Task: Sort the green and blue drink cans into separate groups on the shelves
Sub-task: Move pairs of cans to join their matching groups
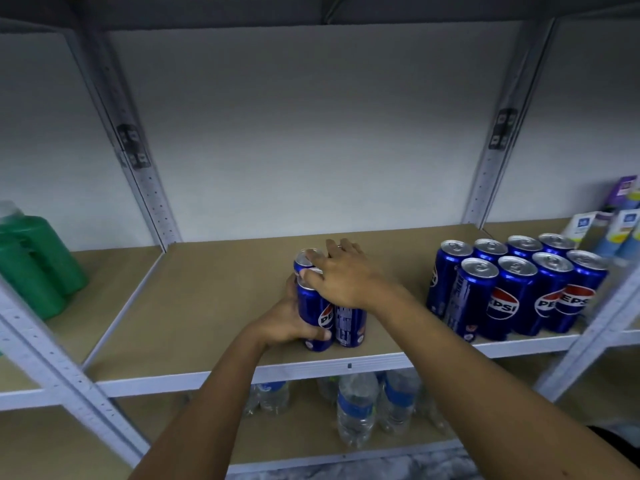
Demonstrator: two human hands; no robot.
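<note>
A small cluster of blue cans [349, 323] stands upright near the front middle of the brown shelf board [214, 292]. My left hand [287, 323] wraps the left side of the front can from below. My right hand [341, 277] lies over the cans' tops, fingers spread on the lids. At the right end of the same shelf stands a tight group of several blue cans [512, 289] in two rows. Blurred green cans [38, 268] sit on the neighbouring shelf at the far left.
White perforated uprights [149, 188] frame the bay on both sides. Clear water bottles with blue labels [356, 407] stand on the shelf below. Small cartons [620, 220] fill the far right corner. Bare board lies between the held cluster and both uprights.
</note>
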